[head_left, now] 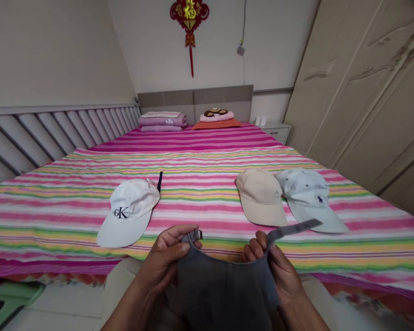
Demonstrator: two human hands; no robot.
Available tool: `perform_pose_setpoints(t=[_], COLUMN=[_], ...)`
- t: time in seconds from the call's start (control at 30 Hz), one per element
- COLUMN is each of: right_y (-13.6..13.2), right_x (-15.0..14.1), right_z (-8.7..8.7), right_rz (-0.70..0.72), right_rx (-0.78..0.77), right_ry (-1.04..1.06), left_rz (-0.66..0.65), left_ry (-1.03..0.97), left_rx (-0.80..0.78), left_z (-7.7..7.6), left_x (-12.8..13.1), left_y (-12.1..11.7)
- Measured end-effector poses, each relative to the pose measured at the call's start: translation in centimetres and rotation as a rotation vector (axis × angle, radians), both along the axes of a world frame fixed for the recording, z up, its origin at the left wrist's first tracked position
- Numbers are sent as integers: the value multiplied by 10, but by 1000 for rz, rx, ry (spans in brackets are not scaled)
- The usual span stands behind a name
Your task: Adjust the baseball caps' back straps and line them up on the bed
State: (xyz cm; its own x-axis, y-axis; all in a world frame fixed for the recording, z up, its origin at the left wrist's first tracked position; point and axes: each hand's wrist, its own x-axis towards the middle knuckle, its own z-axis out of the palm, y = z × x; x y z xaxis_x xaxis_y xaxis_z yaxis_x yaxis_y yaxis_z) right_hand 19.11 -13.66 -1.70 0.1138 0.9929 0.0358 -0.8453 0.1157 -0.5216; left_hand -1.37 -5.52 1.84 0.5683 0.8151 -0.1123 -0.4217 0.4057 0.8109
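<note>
A dark grey baseball cap hangs between my two hands in front of the bed's near edge. My left hand is closed on its back edge beside the small metal buckle. Opposite, my right hand grips the base of the cap's loose strap, whose free end points right. The strap is out of the buckle. On the bed to the left lies a white cap with black CK letters and a black strap. A beige cap and a pale blue cap lie side by side at the right.
The bed has a striped pink, yellow and green cover. Folded bedding and a pink pillow sit by the headboard. A railing runs along the left, a wardrobe along the right. A green stool stands at lower left.
</note>
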Motion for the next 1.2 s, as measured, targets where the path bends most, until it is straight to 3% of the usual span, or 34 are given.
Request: perform_pose_setpoints(t=[0.23, 0.4, 0.63, 0.73, 0.93, 1.2], right_y=[0, 0, 3, 1, 0, 5], right_x=[-5, 4, 22, 15, -15, -31], right_z=[4, 14, 32, 32, 26, 18], right_rz=[-26, -29, -172, -112, 159, 255], right_rx=[-24, -33, -78, -87, -141, -182], right_ry=[-19, -80, -272, -423, -617, -518], left_rz=[62, 43, 0, -11, -103, -169], left_ry=[117, 148, 107, 107, 22, -113], left_rx=[-25, -59, -100, -103, -153, -145], left_z=[13, 5, -5, -7, -8, -23], left_x=[14, 19, 19, 21, 26, 28], left_y=[-17, -18, -14, -15, -16, -14])
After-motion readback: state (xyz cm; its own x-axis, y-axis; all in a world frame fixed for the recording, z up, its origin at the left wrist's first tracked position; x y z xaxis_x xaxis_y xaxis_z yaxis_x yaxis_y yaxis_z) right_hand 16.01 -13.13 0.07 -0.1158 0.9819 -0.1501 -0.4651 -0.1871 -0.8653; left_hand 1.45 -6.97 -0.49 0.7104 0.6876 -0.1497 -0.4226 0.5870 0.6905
